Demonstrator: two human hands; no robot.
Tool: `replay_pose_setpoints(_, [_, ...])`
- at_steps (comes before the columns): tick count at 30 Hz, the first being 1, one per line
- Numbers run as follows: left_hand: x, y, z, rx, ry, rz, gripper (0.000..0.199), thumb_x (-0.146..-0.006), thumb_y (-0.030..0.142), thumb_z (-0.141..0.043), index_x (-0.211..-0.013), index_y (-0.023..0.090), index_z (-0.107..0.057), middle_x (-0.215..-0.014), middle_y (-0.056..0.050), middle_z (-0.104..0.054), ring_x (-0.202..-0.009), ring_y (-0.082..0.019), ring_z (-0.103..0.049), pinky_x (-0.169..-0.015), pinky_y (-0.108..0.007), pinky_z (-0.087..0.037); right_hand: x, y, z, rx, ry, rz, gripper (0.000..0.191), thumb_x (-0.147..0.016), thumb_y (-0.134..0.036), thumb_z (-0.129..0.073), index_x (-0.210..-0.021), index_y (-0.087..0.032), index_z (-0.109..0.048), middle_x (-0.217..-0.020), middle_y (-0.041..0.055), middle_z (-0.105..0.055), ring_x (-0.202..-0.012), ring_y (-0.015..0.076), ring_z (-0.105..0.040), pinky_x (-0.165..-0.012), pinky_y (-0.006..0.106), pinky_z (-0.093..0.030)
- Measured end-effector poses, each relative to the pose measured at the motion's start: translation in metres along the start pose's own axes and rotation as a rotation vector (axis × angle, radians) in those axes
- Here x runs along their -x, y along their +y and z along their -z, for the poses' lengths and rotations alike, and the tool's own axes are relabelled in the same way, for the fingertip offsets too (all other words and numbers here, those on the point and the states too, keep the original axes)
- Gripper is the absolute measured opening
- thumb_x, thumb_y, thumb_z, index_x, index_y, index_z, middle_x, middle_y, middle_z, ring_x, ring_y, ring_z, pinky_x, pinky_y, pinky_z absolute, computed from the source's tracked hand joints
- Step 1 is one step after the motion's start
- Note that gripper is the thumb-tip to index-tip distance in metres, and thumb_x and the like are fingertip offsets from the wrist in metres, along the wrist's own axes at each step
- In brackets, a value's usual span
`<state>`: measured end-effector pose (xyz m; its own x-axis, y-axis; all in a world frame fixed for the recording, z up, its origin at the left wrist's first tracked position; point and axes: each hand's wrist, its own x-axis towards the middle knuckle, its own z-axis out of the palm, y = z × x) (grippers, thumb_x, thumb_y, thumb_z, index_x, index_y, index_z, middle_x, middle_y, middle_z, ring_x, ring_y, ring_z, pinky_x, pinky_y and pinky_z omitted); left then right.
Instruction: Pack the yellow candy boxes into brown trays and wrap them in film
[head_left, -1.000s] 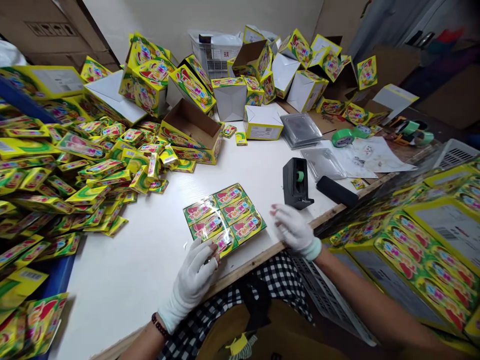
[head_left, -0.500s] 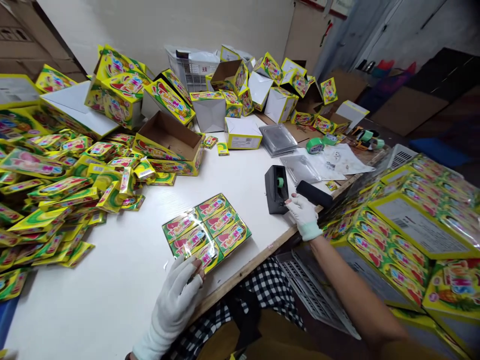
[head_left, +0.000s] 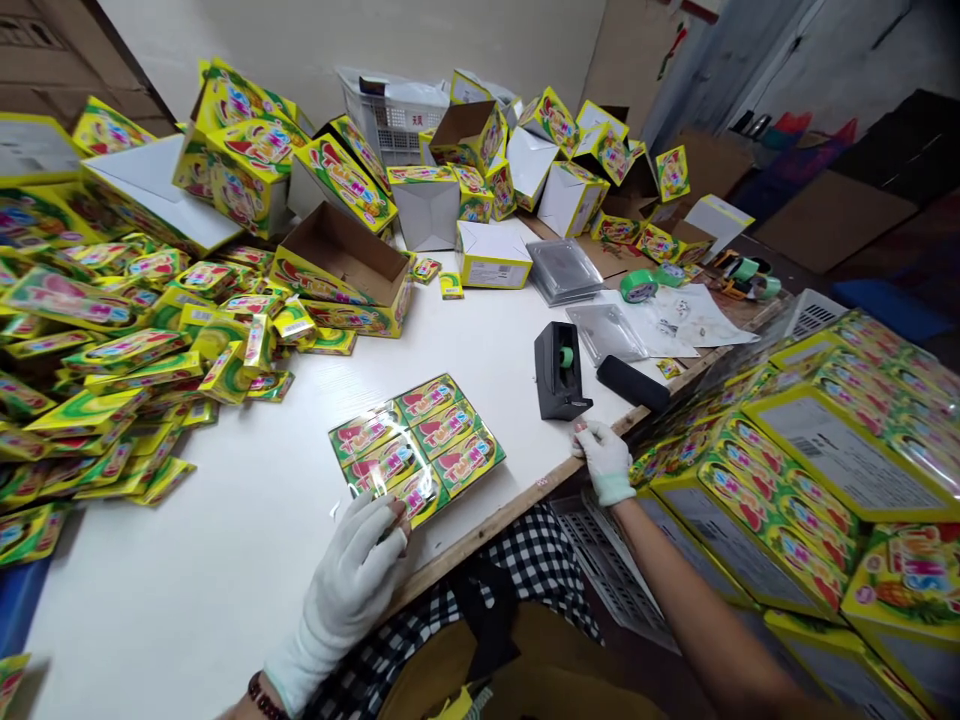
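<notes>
A flat display box (head_left: 416, 445) with a glossy clear cover lies on the white table, showing rows of small printed candy packs. My left hand (head_left: 352, 560), in a white glove with bare fingertips, grips its near left corner. My right hand (head_left: 602, 458), gloved the same way, is closed in a pinch at the table's edge, right of the box. What its fingertips hold, if anything, is too small to make out. Just beyond that hand stands a black tape dispenser (head_left: 561, 372) with a green-cored roll, apart from the fingers.
Loose small packs (head_left: 135, 370) are heaped at the left. Open printed cartons (head_left: 341, 270) crowd the back. Clear plastic covers (head_left: 564, 270), green tape rolls (head_left: 639, 286) and a black bar (head_left: 634, 383) lie at the right. Filled boxes (head_left: 750, 490) are stacked beside the wooden table edge (head_left: 517, 505).
My right hand has drawn back from the tape dispenser towards the table's near edge, its fingers pinched. My left hand stays at the display box's corner. The view has shifted slightly.
</notes>
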<state>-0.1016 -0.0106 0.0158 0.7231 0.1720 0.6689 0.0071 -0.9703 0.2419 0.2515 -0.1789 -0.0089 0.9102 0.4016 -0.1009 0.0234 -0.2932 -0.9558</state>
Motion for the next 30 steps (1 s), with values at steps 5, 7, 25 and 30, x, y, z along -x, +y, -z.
replay_pose_setpoints(5, [-0.005,0.008,0.001,0.013,0.005,0.052,0.037,-0.079,-0.002,-0.062,-0.109,0.018,-0.053,-0.113,-0.015,-0.064,-0.114,-0.027,-0.059,-0.098,-0.056,-0.052,0.073,-0.030,-0.017,-0.002,-0.417,-0.001,0.039,-0.076,-0.056,-0.070,-0.077,-0.018,-0.068,-0.066,0.0002,-0.062,-0.063,0.0142,-0.054,-0.063,0.027,-0.044])
replay_pose_setpoints(7, [-0.007,0.011,0.003,0.010,0.010,0.063,0.038,-0.081,-0.001,-0.059,-0.113,0.017,-0.052,-0.113,-0.015,-0.064,-0.113,-0.026,-0.060,-0.100,-0.056,-0.051,0.109,-0.044,-0.036,-0.056,-0.643,-0.028,0.036,-0.078,-0.054,-0.070,-0.078,-0.018,-0.069,-0.070,0.0013,-0.065,-0.066,0.0146,-0.056,-0.065,0.027,-0.045])
replay_pose_setpoints(25, [-0.043,0.036,-0.003,-0.282,-0.226,0.395,0.012,-0.085,0.033,-0.064,-0.086,0.022,-0.069,-0.095,-0.008,-0.061,-0.087,-0.025,-0.054,-0.076,-0.041,-0.043,0.145,-0.039,-0.100,-0.260,-1.000,-0.534,0.055,-0.064,-0.063,-0.079,-0.085,-0.015,-0.061,-0.073,0.0015,-0.065,-0.057,0.0090,-0.059,-0.051,0.020,-0.047])
replay_pose_setpoints(30, [-0.043,0.037,-0.009,-0.248,-0.173,0.361,0.005,-0.077,0.018,-0.066,-0.081,0.021,-0.067,-0.094,-0.007,-0.065,-0.085,-0.024,-0.056,-0.073,-0.039,-0.042,0.123,-0.043,-0.082,-0.286,-0.818,-0.583,0.060,-0.075,-0.073,-0.064,-0.100,-0.021,-0.049,-0.073,0.0022,-0.066,-0.056,0.0141,-0.066,-0.047,0.022,-0.050])
